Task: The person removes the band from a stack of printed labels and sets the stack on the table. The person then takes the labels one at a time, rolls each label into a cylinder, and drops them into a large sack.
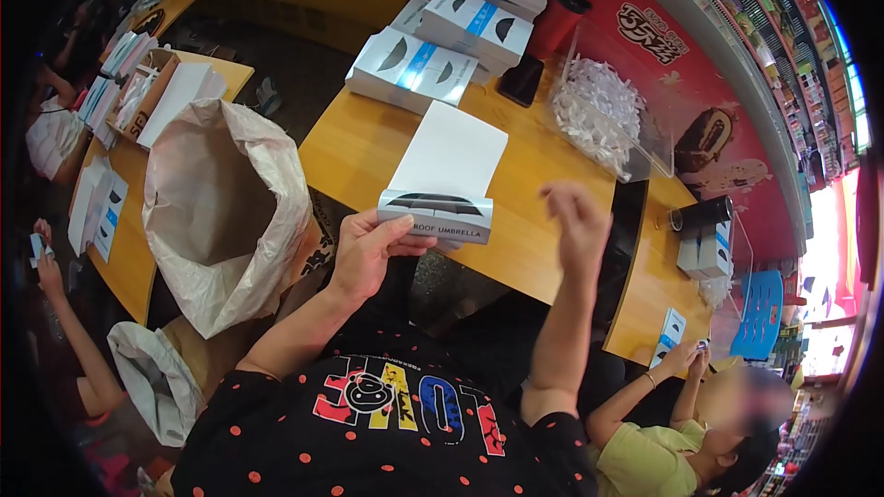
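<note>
My left hand (373, 244) pinches an umbrella box (437, 218) over the near edge of the table. The box is printed with a dark umbrella and the words "ROOF UMBRELLA". It is partly folded, and a plain white flap (451, 149) stretches away from it over the wood. To the right, my right hand (578, 224) is raised above the table, apart from the box. Its fingers are curled together, and whatever they hold, if anything, does not show. Beyond it, a clear plastic bin (658, 143) holds many small white pieces (599, 110).
Stacks of flat umbrella boxes (414, 64) lie at the table's far end, near a dark phone (521, 80) and a red cylinder (560, 23). A large woven sack (226, 221) stands open at left. People work at side tables; one wears a yellow-green shirt (649, 460).
</note>
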Motion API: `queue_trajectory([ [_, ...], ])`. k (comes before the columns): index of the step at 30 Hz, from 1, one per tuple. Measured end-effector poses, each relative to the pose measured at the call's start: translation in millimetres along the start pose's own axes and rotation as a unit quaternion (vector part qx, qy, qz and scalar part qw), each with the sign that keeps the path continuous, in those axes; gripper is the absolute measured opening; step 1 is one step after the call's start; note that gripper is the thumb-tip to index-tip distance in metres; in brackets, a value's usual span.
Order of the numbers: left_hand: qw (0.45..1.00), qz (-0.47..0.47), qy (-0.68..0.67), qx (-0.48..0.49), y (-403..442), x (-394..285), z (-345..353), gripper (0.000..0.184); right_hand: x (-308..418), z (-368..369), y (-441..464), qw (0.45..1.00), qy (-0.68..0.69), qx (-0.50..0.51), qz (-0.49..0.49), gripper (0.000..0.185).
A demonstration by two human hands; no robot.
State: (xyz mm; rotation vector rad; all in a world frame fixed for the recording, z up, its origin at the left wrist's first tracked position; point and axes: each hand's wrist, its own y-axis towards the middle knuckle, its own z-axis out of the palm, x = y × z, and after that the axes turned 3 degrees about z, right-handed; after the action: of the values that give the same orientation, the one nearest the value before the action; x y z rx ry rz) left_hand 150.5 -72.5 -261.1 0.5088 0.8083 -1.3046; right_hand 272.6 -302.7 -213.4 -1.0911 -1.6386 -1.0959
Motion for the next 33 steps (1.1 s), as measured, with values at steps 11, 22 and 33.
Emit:
queue_trajectory([
  [11, 0.993, -0.005, 0.087, 0.084, -9, 10, 18, 0.021, -6, 40, -78, 0.948, 0.259, 0.012, 0.182, 0.014],
  [22, 0.986, 0.002, 0.15, 0.073, -13, 26, 15, 0.019, -11, 61, -85, 0.902, 0.361, 0.025, 0.236, 0.018],
  [33, 0.985, -0.048, 0.125, 0.106, -8, 27, 10, 0.03, -14, 54, -93, 0.924, 0.316, 0.015, 0.215, 0.014],
])
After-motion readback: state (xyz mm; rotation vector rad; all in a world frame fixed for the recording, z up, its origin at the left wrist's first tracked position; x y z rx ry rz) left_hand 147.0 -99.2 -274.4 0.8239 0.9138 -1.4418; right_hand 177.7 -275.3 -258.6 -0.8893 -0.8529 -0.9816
